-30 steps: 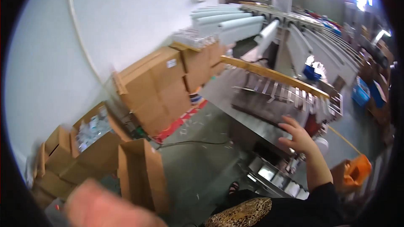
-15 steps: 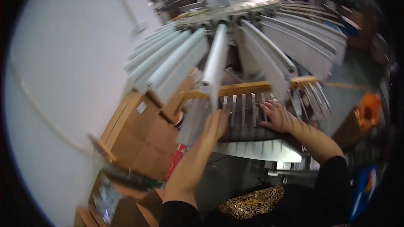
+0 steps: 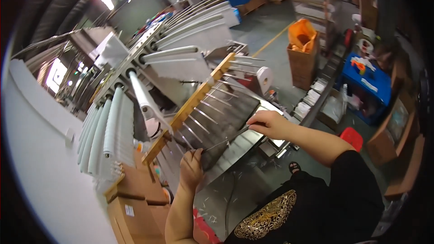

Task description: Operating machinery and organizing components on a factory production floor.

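My left hand (image 3: 191,169) is closed in a pinch at the near left of a dark metal table (image 3: 237,113). Across from it, my right hand (image 3: 271,125) pinches at the table's near right edge. Between the two runs a thin wire-like strand (image 3: 216,145), stretched nearly straight; whether it is wire or cord, I cannot tell. Just beyond my hands, a yellow wooden bar (image 3: 190,101) carries a row of thin metal rods (image 3: 195,120) pointing toward me over the table.
Behind the bar, a round rack spreads white roller arms (image 3: 140,92) with hanging white sheets. Cardboard boxes (image 3: 131,212) stand at the lower left. To the right are a carton with an orange bag (image 3: 302,36), a blue bin (image 3: 366,88) and a red stool (image 3: 351,138).
My view has swung to the right. My hands, earlier spread among the rods, have drawn back toward me and are now pinched, with the strand stretched between them.
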A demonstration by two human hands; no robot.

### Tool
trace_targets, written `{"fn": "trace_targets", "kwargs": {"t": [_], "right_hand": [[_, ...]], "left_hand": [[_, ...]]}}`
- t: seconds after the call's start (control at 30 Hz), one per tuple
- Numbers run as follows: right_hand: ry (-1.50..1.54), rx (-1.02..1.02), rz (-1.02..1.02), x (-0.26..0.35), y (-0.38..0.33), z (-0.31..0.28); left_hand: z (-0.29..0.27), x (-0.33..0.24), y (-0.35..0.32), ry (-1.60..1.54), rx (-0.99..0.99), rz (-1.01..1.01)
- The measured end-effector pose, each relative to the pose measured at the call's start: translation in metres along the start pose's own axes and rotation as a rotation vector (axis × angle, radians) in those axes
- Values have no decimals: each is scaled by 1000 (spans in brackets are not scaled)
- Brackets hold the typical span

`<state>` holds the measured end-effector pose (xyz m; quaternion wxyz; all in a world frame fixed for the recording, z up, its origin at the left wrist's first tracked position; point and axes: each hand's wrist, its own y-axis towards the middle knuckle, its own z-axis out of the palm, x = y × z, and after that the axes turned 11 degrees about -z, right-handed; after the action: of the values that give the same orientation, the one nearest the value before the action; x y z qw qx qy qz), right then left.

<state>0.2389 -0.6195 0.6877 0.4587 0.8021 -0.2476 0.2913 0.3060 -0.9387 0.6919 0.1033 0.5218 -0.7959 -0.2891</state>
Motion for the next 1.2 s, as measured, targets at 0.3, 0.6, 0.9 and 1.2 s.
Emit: {"fn": "trace_targets", "kwargs": {"t": [0.3, 0.6, 0.9, 1.2], "right_hand": [[759, -280, 216, 33, -78, -53], [543, -394, -201, 36, -119, -196], [-217, -151, -411, 12, -36, -207], [-264, -91, -426, 10, -4, -196]], "left_hand": [[35, -123, 70, -214, 105, 198], [81, -196, 110, -328, 116, 525], [215, -95, 220, -1316, -482, -929], [236, -57, 247, -1754, -560, -1017]]}}
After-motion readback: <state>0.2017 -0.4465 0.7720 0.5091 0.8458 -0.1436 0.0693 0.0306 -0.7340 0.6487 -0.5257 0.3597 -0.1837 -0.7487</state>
